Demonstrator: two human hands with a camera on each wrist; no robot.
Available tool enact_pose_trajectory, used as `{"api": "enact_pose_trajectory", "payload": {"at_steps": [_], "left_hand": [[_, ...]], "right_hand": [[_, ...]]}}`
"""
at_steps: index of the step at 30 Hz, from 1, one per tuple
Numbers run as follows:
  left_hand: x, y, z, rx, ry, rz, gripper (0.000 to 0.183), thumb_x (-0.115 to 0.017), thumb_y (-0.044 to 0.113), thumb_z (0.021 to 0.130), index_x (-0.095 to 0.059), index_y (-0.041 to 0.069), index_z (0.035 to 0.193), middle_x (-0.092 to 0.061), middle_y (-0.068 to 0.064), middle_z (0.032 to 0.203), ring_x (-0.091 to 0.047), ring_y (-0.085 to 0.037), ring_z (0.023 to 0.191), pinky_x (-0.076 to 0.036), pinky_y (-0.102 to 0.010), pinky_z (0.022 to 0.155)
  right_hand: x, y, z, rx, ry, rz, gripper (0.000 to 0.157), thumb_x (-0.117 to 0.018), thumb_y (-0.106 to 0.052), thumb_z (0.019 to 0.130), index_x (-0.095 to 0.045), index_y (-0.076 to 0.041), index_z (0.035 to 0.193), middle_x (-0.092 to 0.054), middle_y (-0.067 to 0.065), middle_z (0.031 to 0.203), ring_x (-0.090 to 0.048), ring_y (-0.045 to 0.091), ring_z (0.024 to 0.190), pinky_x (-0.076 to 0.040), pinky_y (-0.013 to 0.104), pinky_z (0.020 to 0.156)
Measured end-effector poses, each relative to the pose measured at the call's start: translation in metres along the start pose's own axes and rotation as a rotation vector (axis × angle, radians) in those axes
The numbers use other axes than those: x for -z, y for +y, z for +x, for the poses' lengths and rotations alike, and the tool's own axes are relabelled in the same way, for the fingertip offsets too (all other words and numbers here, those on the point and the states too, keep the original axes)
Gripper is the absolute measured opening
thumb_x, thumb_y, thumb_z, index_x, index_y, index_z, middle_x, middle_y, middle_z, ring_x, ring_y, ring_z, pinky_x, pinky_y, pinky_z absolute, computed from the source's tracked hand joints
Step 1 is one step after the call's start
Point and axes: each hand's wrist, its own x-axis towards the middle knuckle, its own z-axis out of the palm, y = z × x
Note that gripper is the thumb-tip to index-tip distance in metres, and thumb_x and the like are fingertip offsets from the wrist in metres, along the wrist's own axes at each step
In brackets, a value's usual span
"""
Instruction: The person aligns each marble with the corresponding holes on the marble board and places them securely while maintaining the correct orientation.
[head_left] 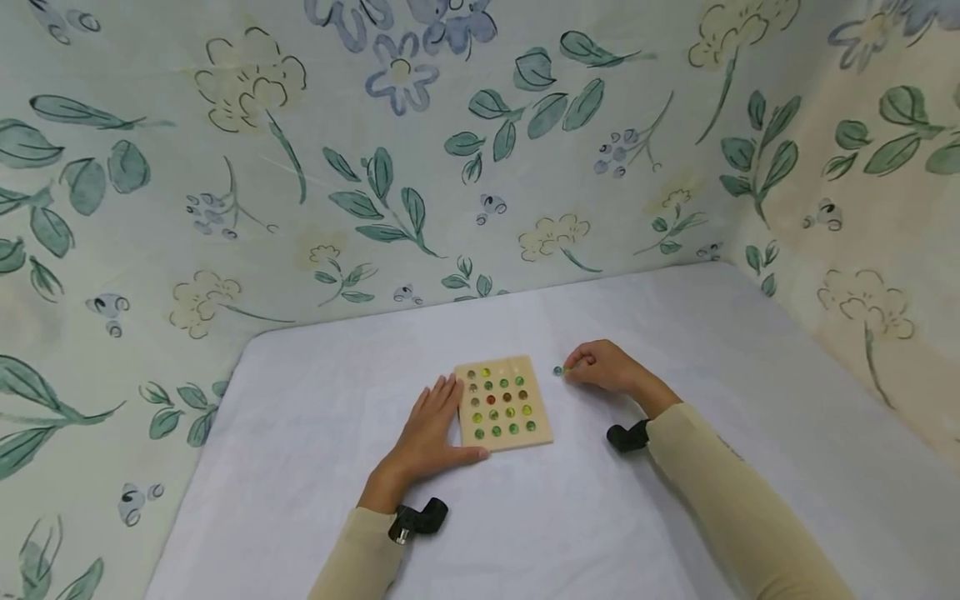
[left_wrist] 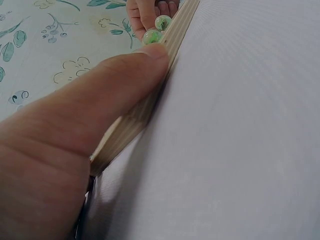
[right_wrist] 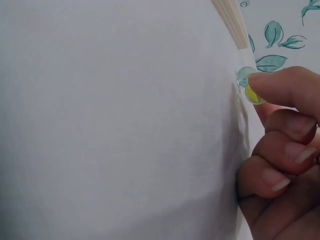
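Note:
A square wooden board (head_left: 543, 427) lies on the white cloth, with rows of glass marbles in its hollows, mostly green, some yellow, brown or clear. My left hand (head_left: 429, 433) rests against it, fingers stretched along the left side and thumb (left_wrist: 125, 70) on the front edge. Right of the board, my right hand (head_left: 609, 369) pinches a clear marble with a yellow core (right_wrist: 254, 95) between thumb and index finger; its other fingers are curled. Beside those fingertips sits a blue-green marble (head_left: 557, 371), partly overlapped by the yellow one in the right wrist view.
White cloth (head_left: 315, 467) covers the table around the board. A flowered fabric wall (head_left: 420, 167) rises behind the table's far edge, and another stands at the right (head_left: 885, 250). Black wrist cameras sit on both wrists.

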Motion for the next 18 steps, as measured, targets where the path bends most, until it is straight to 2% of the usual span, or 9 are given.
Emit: {"api": "enact_pose_trajectory", "payload": {"at_steps": [12,15,18], "left_hand": [[0.0064,-0.0016,0.0028,-0.007,0.015,0.010,0.121,-0.063,0.079,0.068,-0.014,0.010,0.155,-0.009,-0.003,0.161,0.001,-0.017,0.148,0.002,-0.037,0.119],[0.0047,-0.0015,0.0024,-0.004,0.023,-0.007,0.122,-0.064,0.078,0.068,-0.015,0.009,0.155,-0.010,-0.002,0.161,0.000,-0.017,0.148,0.002,-0.037,0.119],[-0.0003,-0.0009,-0.0009,0.004,0.004,-0.016,0.123,-0.063,0.079,0.067,-0.014,0.010,0.155,-0.009,-0.002,0.161,0.001,-0.017,0.148,0.001,-0.039,0.119]], "right_hand": [[-0.0002,-0.0042,0.0023,0.042,0.045,0.000,0.018,-0.068,-0.014,0.086,-0.066,-0.004,0.101,-0.050,0.001,0.073,-0.047,0.018,0.072,-0.040,0.027,0.063],[-0.0005,-0.0035,0.0020,0.052,0.051,0.008,0.018,-0.068,-0.014,0.086,-0.066,-0.004,0.101,-0.050,0.001,0.072,-0.047,0.018,0.071,-0.039,0.027,0.062],[-0.0026,-0.0005,-0.0006,0.025,0.044,0.011,0.017,-0.068,-0.015,0.087,-0.067,-0.005,0.101,-0.048,0.001,0.070,-0.046,0.017,0.068,-0.038,0.026,0.059]]}}
